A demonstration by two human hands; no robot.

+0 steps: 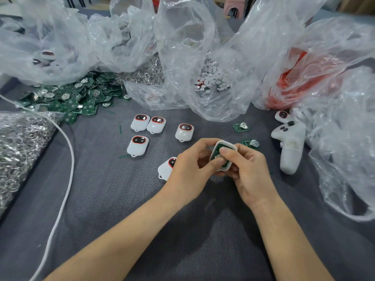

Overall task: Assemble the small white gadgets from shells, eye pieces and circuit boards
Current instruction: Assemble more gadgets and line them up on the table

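Both hands hold one white shell (228, 146) with a green circuit board (217, 149) seated inside it, open side up. My left hand (188, 169) grips the shell from the left, its thumb pressing on the board. My right hand (247, 169) grips it from the right, a fingertip on the board's top. Several closed white gadgets with red-ringed eye pieces lie on the grey cloth: a pair (148, 123), one (184, 132), one (138, 145), and one (165, 169) partly hidden under my left hand. Two loose boards (241, 126) (251, 144) lie just right of my hands.
A heap of green boards (71, 96) lies at the left. Clear plastic bags hold white discs (213, 78), metal rings (18, 145), shells (43, 57) and red parts (300, 78). A white controller (289, 145) rests at the right. A white cable (65, 191) crosses the left side.
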